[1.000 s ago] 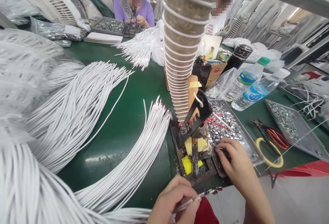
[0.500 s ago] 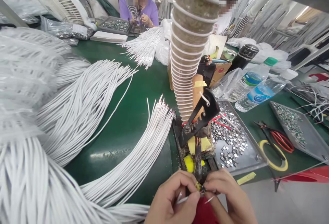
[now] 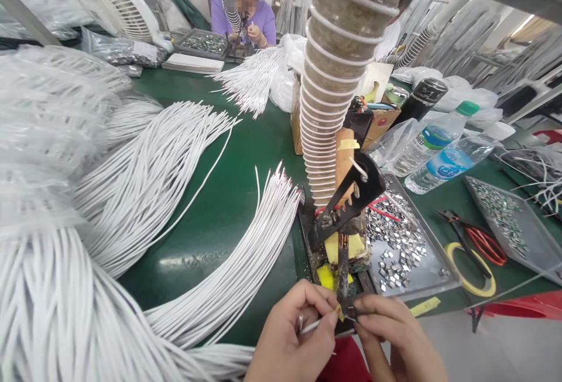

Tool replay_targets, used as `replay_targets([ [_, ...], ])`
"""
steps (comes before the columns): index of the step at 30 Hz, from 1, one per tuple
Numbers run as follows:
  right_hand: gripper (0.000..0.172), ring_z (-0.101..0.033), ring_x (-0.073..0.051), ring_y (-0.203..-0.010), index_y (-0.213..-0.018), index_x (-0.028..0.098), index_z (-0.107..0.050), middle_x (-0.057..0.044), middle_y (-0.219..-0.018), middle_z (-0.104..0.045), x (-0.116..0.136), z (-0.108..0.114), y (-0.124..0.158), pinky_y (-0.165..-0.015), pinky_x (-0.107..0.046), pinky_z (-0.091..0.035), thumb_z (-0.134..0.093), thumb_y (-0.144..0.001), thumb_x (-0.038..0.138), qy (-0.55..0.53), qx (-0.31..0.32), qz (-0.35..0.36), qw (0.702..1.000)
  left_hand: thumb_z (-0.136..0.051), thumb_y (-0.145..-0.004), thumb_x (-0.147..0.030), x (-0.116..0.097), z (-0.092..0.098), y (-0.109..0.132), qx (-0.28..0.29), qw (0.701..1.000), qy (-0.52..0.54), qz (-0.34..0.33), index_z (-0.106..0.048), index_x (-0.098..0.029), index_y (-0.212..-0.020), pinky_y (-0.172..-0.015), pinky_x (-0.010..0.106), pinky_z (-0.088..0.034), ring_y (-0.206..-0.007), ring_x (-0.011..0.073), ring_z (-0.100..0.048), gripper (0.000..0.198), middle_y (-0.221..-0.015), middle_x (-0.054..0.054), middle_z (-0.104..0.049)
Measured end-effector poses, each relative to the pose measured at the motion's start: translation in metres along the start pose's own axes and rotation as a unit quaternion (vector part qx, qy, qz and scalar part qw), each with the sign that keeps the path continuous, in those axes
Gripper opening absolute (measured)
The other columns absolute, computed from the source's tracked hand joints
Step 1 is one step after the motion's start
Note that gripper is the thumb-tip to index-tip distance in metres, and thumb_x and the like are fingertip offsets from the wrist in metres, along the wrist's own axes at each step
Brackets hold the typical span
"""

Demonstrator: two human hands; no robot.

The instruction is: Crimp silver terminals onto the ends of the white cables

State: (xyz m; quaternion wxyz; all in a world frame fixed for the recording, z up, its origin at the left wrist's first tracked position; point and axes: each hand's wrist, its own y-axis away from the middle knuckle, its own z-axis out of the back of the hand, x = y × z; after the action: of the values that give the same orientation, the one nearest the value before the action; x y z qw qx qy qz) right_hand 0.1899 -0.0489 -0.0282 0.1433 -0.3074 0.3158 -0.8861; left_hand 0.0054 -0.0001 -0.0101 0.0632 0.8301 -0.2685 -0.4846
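My left hand point(image 3: 296, 335) pinches a white cable point(image 3: 309, 327), its end pointing right toward the tip of the soldering iron point(image 3: 343, 265). My right hand point(image 3: 395, 329) pinches a small dark metal piece point(image 3: 350, 313) against the cable end, right below the iron's tip. What exactly the fingertips press is too small to tell. The iron, with its wooden handle point(image 3: 345, 162), stands tip-down in a black bracket point(image 3: 351, 195). A yellow sponge point(image 3: 325, 276) lies behind my left fingers.
Bundles of white cables point(image 3: 237, 265) cover the left. At right are a tray of small metal parts point(image 3: 432, 276), pliers point(image 3: 468, 241), a tape roll point(image 3: 492, 288) and water bottles point(image 3: 448, 159). A ribbed hose point(image 3: 331, 89) hangs centrally. A co-worker point(image 3: 243, 13) sits opposite.
My view has shifted slightly, moving the scene to the right. Both hands stay close together near the iron's tip, and the small piece now sits nearer that tip.
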Motion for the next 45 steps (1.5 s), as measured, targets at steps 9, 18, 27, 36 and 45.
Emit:
replay_targets([
  [9, 0.024, -0.080, -0.018, -0.070, -0.099, 0.025, -0.069, -0.004, -0.087, -0.081, 0.011, -0.009, -0.008, -0.064, -0.028, -0.067, -0.072, -0.086, 0.005, 0.015, -0.044, -0.010, 0.999, -0.090, -0.083, -0.029, -0.008, -0.006, -0.001, -0.017, 1.000, -0.002, 0.003, -0.064, -0.017, -0.072, -0.069, 0.019, -0.050, -0.073, 0.0126, -0.064, 0.031, -0.087, 0.000, -0.073],
  [18, 0.019, -0.077, -0.017, -0.072, -0.095, 0.027, -0.069, -0.001, -0.086, -0.078, 0.030, -0.023, 0.000, -0.068, -0.030, -0.065, -0.071, -0.090, 0.009, 0.068, -0.093, -0.088, 0.989, -0.086, -0.079, -0.017, -0.010, -0.006, 0.004, -0.033, 0.997, -0.065, -0.014, -0.067, -0.019, -0.072, -0.075, 0.018, -0.052, -0.080, 0.0140, -0.068, 0.021, -0.090, 0.000, -0.071],
  [27, 0.017, -0.073, -0.016, -0.074, -0.094, 0.025, -0.067, -0.003, -0.091, -0.071, 0.012, -0.008, 0.002, -0.072, -0.030, -0.063, -0.066, -0.090, 0.009, 0.005, -0.059, -0.045, 0.997, -0.088, -0.079, -0.024, -0.005, -0.006, 0.003, -0.027, 0.998, -0.060, 0.013, -0.067, -0.019, -0.073, -0.077, 0.021, -0.053, -0.081, 0.0161, -0.069, 0.023, -0.092, 0.002, -0.073],
  [36, 0.025, -0.082, -0.016, -0.082, -0.104, 0.022, -0.066, -0.005, -0.094, -0.081, 0.010, -0.009, -0.001, -0.076, -0.026, -0.066, -0.067, -0.089, 0.003, 0.025, -0.022, 0.003, 0.999, -0.090, -0.082, -0.034, -0.005, -0.003, -0.004, -0.004, 0.999, 0.018, 0.041, -0.064, -0.019, -0.075, -0.066, 0.023, -0.047, -0.071, 0.0134, -0.060, 0.031, -0.092, 0.002, -0.075],
  [45, 0.022, -0.072, -0.018, -0.081, -0.100, 0.026, -0.066, -0.005, -0.098, -0.071, 0.010, -0.004, 0.000, -0.070, -0.032, -0.063, -0.066, -0.089, 0.007, -0.019, -0.055, -0.032, 0.998, -0.089, -0.080, -0.026, -0.009, -0.008, -0.001, -0.014, 0.998, -0.049, 0.033, -0.062, -0.019, -0.070, -0.070, 0.023, -0.048, -0.072, 0.0137, -0.061, 0.029, -0.085, 0.000, -0.070],
])
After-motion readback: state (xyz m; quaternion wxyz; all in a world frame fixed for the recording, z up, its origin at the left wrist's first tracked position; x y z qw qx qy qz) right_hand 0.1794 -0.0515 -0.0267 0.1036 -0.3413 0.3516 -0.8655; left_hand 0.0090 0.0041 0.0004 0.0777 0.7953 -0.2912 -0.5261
